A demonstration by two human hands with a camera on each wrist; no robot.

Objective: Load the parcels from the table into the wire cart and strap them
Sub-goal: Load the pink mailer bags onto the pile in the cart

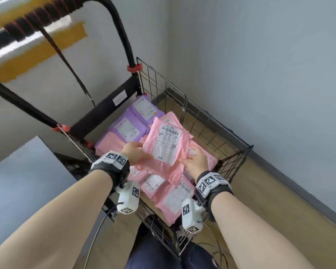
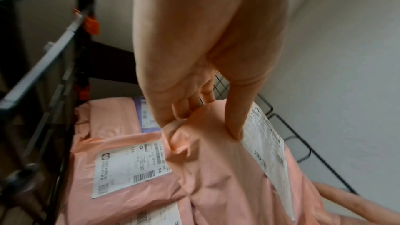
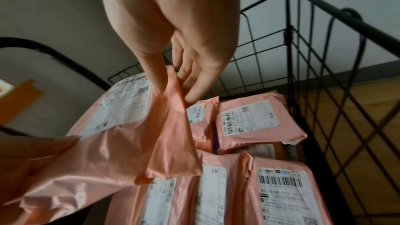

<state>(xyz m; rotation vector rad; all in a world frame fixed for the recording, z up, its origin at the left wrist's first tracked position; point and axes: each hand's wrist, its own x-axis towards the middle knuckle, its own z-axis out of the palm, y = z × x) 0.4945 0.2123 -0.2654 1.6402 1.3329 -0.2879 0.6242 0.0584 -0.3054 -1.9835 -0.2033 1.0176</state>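
Room: pale walls, wood floor [image 1: 270,191].
Cart [image 1: 206,121]: black wire, against the wall; strap [image 1: 66,61] hangs from its handle.
Load: pink and purple parcels [image 1: 124,129] flat inside the cart.
Parcel [image 1: 163,144]: pink, label up, held tilted above the load.
Left hand [image 1: 134,152]: pinches the parcel's left edge, thumb on top.
Right hand [image 1: 195,162]: pinches its right corner.

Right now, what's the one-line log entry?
step: loading | both hands grip pink parcel above wire cart | strap hanging unused
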